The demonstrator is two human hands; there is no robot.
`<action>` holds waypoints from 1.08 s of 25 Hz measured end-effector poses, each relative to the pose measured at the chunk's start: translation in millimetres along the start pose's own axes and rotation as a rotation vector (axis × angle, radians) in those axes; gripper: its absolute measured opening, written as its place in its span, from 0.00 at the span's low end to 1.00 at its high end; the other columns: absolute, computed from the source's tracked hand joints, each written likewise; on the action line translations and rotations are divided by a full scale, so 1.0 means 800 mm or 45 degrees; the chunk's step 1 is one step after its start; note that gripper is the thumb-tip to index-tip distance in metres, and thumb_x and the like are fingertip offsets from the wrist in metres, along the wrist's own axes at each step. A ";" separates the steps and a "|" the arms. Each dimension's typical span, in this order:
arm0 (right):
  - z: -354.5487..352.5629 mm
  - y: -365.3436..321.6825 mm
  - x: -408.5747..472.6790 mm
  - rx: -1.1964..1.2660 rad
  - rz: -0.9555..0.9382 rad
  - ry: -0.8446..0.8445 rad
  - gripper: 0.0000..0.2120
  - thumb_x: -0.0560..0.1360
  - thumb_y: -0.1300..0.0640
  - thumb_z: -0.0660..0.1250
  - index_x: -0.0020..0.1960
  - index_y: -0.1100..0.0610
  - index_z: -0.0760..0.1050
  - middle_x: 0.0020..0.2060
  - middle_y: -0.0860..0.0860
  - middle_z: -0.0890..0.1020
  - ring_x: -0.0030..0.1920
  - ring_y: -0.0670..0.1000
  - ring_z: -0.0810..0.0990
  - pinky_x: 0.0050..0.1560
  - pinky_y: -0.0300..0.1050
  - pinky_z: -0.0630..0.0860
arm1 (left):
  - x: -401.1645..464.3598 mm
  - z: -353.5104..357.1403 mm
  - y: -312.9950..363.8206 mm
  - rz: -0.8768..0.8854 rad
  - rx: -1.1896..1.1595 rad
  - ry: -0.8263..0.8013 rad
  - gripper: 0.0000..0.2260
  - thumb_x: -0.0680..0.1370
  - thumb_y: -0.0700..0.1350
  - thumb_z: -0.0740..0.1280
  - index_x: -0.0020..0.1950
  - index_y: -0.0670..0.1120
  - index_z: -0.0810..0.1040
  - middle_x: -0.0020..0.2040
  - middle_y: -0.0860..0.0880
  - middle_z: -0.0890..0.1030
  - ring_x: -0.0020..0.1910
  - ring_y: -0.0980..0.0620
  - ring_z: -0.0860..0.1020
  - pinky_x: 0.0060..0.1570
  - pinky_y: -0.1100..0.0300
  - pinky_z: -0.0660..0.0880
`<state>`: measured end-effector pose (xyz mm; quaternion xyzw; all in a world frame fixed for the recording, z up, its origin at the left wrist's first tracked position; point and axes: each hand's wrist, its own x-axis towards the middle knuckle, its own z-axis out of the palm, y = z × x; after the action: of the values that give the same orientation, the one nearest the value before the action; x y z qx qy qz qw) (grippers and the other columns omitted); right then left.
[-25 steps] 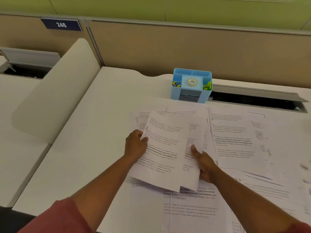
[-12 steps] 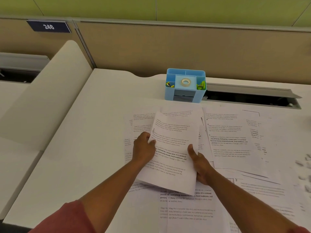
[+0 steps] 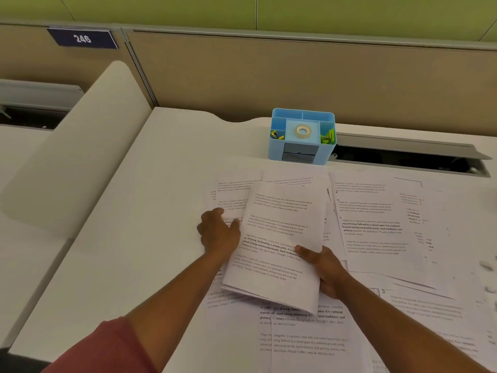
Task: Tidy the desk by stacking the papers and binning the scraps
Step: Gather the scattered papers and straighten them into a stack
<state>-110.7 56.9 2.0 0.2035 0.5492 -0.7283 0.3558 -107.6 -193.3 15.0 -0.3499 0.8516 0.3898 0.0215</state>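
Note:
A small sheaf of printed papers (image 3: 279, 238) is lifted slightly above the desk, tilted to the right. My right hand (image 3: 325, 270) grips its lower right edge, thumb on top and fingers underneath. My left hand (image 3: 219, 231) lies just left of the sheaf, fingers stretched toward the loose sheets (image 3: 231, 195) on the desk. More printed sheets (image 3: 373, 224) are spread to the right and in front of me. Small white scraps (image 3: 488, 266) lie at the far right edge.
A blue desk organiser (image 3: 302, 137) with a tape roll and clips stands behind the papers. An open cable slot (image 3: 408, 157) runs along the back right. A white side divider (image 3: 80, 146) rises on the left, and beige partition walls close the back.
My left hand has come off the sheaf and reached left and forward to the sheets on the desk. My right hand alone holds the sheaf now.

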 end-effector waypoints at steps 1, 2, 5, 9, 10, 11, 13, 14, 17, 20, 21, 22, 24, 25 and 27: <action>0.001 0.000 0.000 0.005 -0.003 0.002 0.16 0.77 0.63 0.70 0.65 0.61 0.76 0.56 0.62 0.85 0.55 0.65 0.84 0.51 0.64 0.82 | 0.007 -0.005 0.000 -0.092 -0.019 -0.017 0.25 0.80 0.50 0.68 0.75 0.45 0.67 0.73 0.44 0.66 0.72 0.42 0.64 0.66 0.46 0.68; 0.001 0.000 0.000 0.011 -0.005 0.008 0.16 0.78 0.63 0.69 0.65 0.61 0.76 0.56 0.62 0.85 0.54 0.65 0.85 0.49 0.63 0.83 | 0.014 -0.009 0.000 -0.173 -0.049 -0.050 0.26 0.80 0.49 0.68 0.76 0.44 0.65 0.74 0.43 0.65 0.72 0.41 0.64 0.65 0.47 0.69; 0.002 0.000 0.001 0.024 -0.012 0.024 0.16 0.78 0.63 0.69 0.65 0.61 0.76 0.56 0.62 0.85 0.54 0.65 0.85 0.48 0.62 0.84 | 0.031 -0.016 0.005 -0.334 -0.193 -0.120 0.29 0.79 0.46 0.68 0.78 0.42 0.62 0.74 0.42 0.65 0.70 0.41 0.69 0.58 0.50 0.73; 0.003 0.001 0.004 0.023 -0.007 0.044 0.16 0.78 0.62 0.69 0.65 0.61 0.76 0.56 0.61 0.85 0.55 0.65 0.84 0.53 0.65 0.82 | 0.044 -0.021 0.004 -0.476 -0.481 -0.142 0.30 0.76 0.40 0.71 0.76 0.39 0.63 0.68 0.43 0.72 0.58 0.44 0.77 0.49 0.55 0.77; 0.002 0.001 0.004 0.024 -0.002 0.050 0.16 0.78 0.62 0.69 0.66 0.61 0.76 0.56 0.61 0.85 0.55 0.65 0.84 0.54 0.66 0.81 | 0.048 -0.021 0.001 -0.495 -0.529 -0.129 0.28 0.74 0.39 0.72 0.72 0.38 0.67 0.63 0.43 0.76 0.54 0.44 0.80 0.48 0.53 0.80; 0.002 0.001 0.005 0.022 0.000 0.055 0.16 0.78 0.62 0.69 0.66 0.61 0.76 0.56 0.61 0.85 0.55 0.65 0.84 0.55 0.67 0.81 | 0.052 -0.021 -0.001 -0.514 -0.565 -0.126 0.25 0.72 0.39 0.72 0.67 0.37 0.71 0.58 0.44 0.79 0.51 0.44 0.82 0.47 0.52 0.82; 0.002 0.001 0.005 0.016 0.004 0.058 0.16 0.78 0.62 0.70 0.65 0.61 0.76 0.56 0.61 0.85 0.55 0.65 0.84 0.55 0.67 0.80 | 0.053 -0.021 0.000 -0.507 -0.598 -0.153 0.11 0.73 0.37 0.71 0.54 0.36 0.78 0.48 0.42 0.84 0.43 0.45 0.84 0.41 0.57 0.81; 0.002 0.001 0.004 0.013 0.005 0.057 0.16 0.78 0.62 0.69 0.65 0.61 0.76 0.56 0.61 0.85 0.55 0.65 0.84 0.55 0.67 0.80 | 0.050 -0.023 0.004 -0.499 -0.597 -0.170 0.03 0.75 0.36 0.70 0.46 0.37 0.79 0.45 0.41 0.84 0.39 0.46 0.83 0.36 0.59 0.80; 0.002 0.001 0.006 0.017 0.011 0.060 0.16 0.78 0.62 0.69 0.65 0.61 0.76 0.56 0.61 0.85 0.55 0.65 0.84 0.56 0.68 0.80 | 0.053 -0.018 0.000 -0.453 -0.531 -0.188 0.07 0.78 0.40 0.71 0.41 0.41 0.76 0.44 0.40 0.84 0.40 0.45 0.81 0.44 0.52 0.82; 0.001 0.002 0.007 0.025 0.014 0.058 0.17 0.78 0.62 0.70 0.66 0.61 0.76 0.57 0.61 0.84 0.56 0.65 0.84 0.57 0.70 0.78 | 0.050 -0.014 -0.002 -0.349 -0.421 -0.146 0.08 0.78 0.43 0.71 0.40 0.44 0.77 0.45 0.44 0.85 0.48 0.43 0.84 0.55 0.46 0.81; 0.001 0.001 0.007 0.024 0.014 0.055 0.17 0.78 0.62 0.70 0.66 0.61 0.76 0.57 0.61 0.84 0.56 0.65 0.84 0.57 0.70 0.79 | 0.048 -0.013 0.000 -0.323 -0.341 -0.111 0.08 0.77 0.45 0.71 0.39 0.46 0.77 0.44 0.46 0.84 0.49 0.43 0.83 0.56 0.46 0.81; 0.001 0.001 0.007 0.021 0.014 0.052 0.17 0.78 0.62 0.70 0.66 0.61 0.76 0.57 0.61 0.84 0.56 0.65 0.84 0.57 0.69 0.79 | 0.049 -0.011 -0.001 -0.283 -0.232 -0.066 0.08 0.77 0.46 0.70 0.39 0.47 0.78 0.45 0.47 0.84 0.49 0.44 0.83 0.57 0.47 0.79; 0.000 0.002 0.007 0.017 0.016 0.053 0.17 0.78 0.61 0.70 0.66 0.61 0.76 0.57 0.61 0.84 0.56 0.65 0.84 0.57 0.70 0.78 | 0.048 -0.007 0.001 -0.266 -0.080 -0.062 0.06 0.75 0.50 0.68 0.41 0.49 0.79 0.49 0.46 0.83 0.50 0.45 0.80 0.57 0.49 0.78; 0.000 0.002 0.008 0.016 0.018 0.055 0.18 0.77 0.61 0.70 0.66 0.61 0.76 0.57 0.61 0.84 0.56 0.65 0.84 0.58 0.70 0.78 | 0.049 -0.005 -0.001 -0.296 -0.104 -0.101 0.07 0.74 0.50 0.67 0.45 0.49 0.81 0.53 0.45 0.81 0.50 0.45 0.80 0.52 0.51 0.80; -0.001 0.002 0.008 0.013 0.020 0.057 0.18 0.77 0.61 0.71 0.66 0.61 0.76 0.57 0.61 0.84 0.56 0.65 0.84 0.58 0.71 0.77 | 0.050 -0.004 -0.001 -0.341 -0.226 -0.164 0.10 0.74 0.46 0.66 0.53 0.46 0.81 0.57 0.44 0.79 0.47 0.46 0.81 0.34 0.59 0.79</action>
<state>-113.8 55.2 -3.9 0.2259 0.5518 -0.7234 0.3482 -136.4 -219.0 4.0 -0.4351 0.7564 0.4787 0.0971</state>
